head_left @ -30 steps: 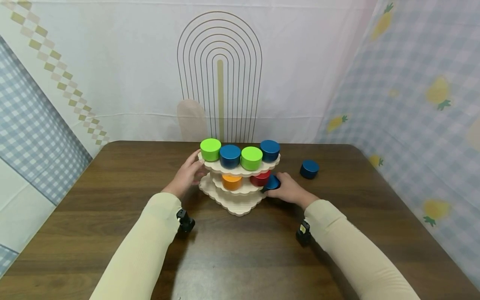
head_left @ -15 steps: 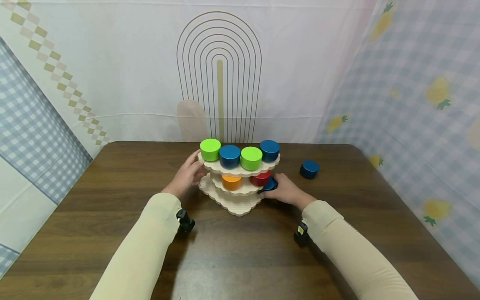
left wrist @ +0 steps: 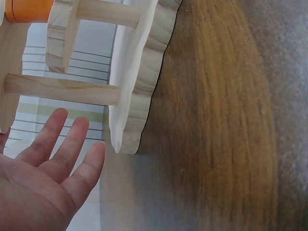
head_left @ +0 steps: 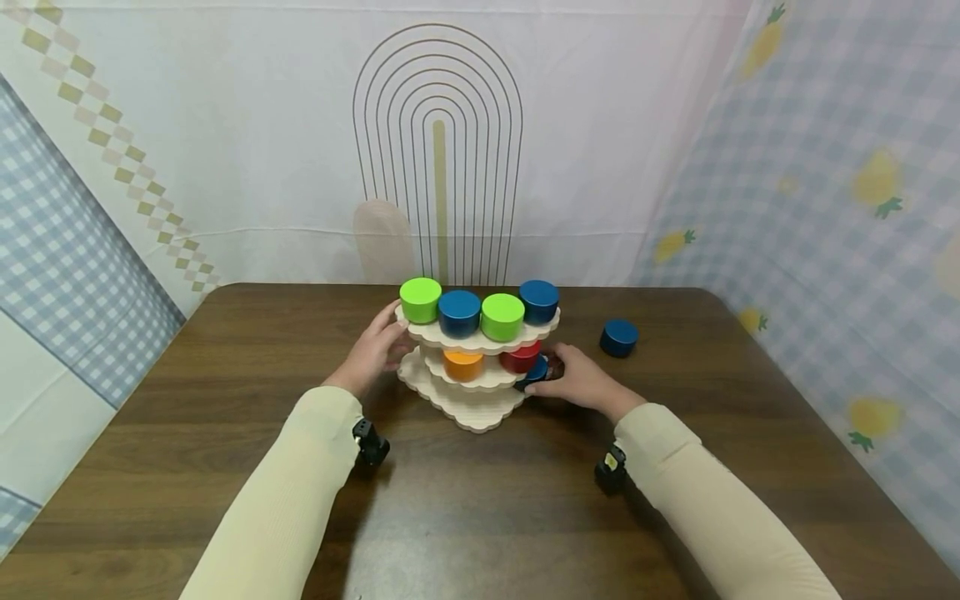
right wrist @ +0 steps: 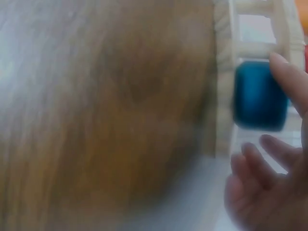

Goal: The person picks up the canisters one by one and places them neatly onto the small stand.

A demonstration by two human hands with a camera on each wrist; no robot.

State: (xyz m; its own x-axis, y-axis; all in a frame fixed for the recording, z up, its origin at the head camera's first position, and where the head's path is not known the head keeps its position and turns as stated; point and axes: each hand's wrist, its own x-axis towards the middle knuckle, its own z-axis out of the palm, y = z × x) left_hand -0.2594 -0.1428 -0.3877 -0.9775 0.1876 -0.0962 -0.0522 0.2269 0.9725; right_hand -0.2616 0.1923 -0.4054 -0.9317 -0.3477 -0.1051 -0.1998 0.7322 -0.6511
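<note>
A three-tiered pale wooden stand [head_left: 474,406] with scalloped edges is centred on the table. Green [head_left: 503,317] and blue blocks [head_left: 460,313] sit on its top tier; an orange block [head_left: 463,364] and a red block [head_left: 521,357] are on the middle one. My left hand [head_left: 372,350] pinches the top tier's left rim, its lower fingers [left wrist: 79,168] loosely extended in the left wrist view. At the right side, a blue block [right wrist: 260,96] stands on the bottom tier. My right hand [head_left: 577,382] is beside it, thumb overlapping its edge, other fingers apart from it in the right wrist view.
Another blue block [head_left: 618,338] lies on the brown wooden table [head_left: 465,517], right of the stand. Patterned cloths [head_left: 600,125] hang behind the table and along both sides. The right wrist view is blurred.
The blue block in my right hand has levelled from a tilt and now sits on the bottom tier. The right fingers have spread away from it. My left hand stays put.
</note>
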